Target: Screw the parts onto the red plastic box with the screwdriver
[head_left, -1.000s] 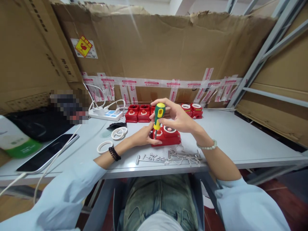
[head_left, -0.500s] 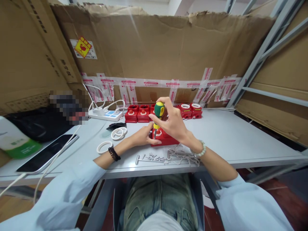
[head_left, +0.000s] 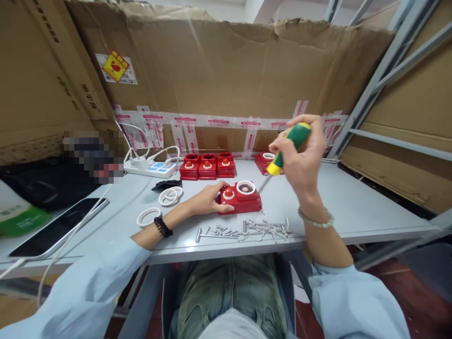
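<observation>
While our left hand (head_left: 208,198) rests against the left end of the red button box (head_left: 240,198), its fingers pressed to the casing to steady it rather than closed around it, the box sits flat on the grey worktop (head_left: 335,197) just in front of us. A moment ago the screwdriver (head_left: 287,148) stood upright with its tip down in the box; now our right hand (head_left: 300,157) has lifted it up and away to the right, fingers clenched round the green and yellow handle, the shaft slanting down toward the box but clear of it. We judge from this that the screw being driven is seated, or that the tool is being reset. Just in front of the box lies a scatter of loose screws and metal pins (head_left: 243,229). Farther back stands a row of similar red boxes (head_left: 207,167), with white rings (head_left: 169,195) to the left, a power strip (head_left: 151,167) and a phone (head_left: 56,228).
</observation>
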Motion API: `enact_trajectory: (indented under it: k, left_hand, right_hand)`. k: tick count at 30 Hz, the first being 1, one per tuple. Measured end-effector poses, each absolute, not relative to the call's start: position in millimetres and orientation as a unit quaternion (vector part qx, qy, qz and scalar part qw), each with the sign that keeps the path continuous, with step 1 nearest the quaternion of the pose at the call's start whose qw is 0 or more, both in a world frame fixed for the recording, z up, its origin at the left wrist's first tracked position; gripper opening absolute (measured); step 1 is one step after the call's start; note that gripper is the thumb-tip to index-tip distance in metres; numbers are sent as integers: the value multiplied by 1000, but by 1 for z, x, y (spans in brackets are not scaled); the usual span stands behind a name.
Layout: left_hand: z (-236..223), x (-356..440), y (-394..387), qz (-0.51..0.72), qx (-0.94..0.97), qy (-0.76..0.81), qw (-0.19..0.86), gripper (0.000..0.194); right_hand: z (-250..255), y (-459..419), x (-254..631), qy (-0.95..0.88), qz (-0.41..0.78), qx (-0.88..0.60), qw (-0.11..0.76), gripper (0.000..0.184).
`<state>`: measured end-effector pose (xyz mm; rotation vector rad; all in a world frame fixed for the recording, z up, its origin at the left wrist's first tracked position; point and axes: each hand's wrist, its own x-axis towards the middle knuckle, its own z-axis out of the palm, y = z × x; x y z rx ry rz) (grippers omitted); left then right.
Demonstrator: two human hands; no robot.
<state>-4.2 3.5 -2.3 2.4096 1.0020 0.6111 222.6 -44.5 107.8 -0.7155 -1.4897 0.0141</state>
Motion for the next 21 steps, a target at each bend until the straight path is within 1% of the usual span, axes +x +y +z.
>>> enact_trajectory:
  k: [2, 3, 4, 6, 7, 10, 11, 13, 18, 20, 21]
  left_hand:
    - [0, -5, 3, 215, 880, 360, 223, 65]
    - [0, -6, 3, 212, 882, 361, 219, 65]
    - [1, -7, 3, 209, 882, 363, 214, 66]
    - [2, -8, 3, 206, 883, 370, 203, 67]
    - [2, -8, 3, 205, 882, 375, 198, 67]
    - [1, -10, 3, 202, 882, 380, 191, 66]
    - [1, -10, 4, 202, 882, 379, 192, 66]
    - [0, -11, 4, 204, 883, 375, 195, 64]
    - [0, -11, 4, 206, 887, 370, 185, 60]
    - [0, -11, 4, 203, 885, 371, 192, 62]
    - [0, -11, 4, 200, 885, 373, 196, 64]
  right_hand:
    - [108, -52, 240, -686, 4, -332, 647, 13]
    - [105, -57, 249, -717, 6, -349, 603, 9]
    - [100, -61, 257, -759, 17, -366, 539, 5]
    - [86, -69, 273, -842, 92, -406, 344, 7]
    - [78, -72, 280, -854, 124, -427, 270, 8]
    - [58, -79, 294, -857, 164, -470, 130, 12]
    - [54, -80, 297, -853, 178, -478, 106, 12]
    - [50, -82, 298, -851, 191, -481, 84, 11]
    - [48, -81, 294, -864, 168, -472, 51, 9]
    - [50, -78, 296, -871, 170, -457, 59, 9]
    - [52, -77, 298, -874, 175, -447, 78, 10]
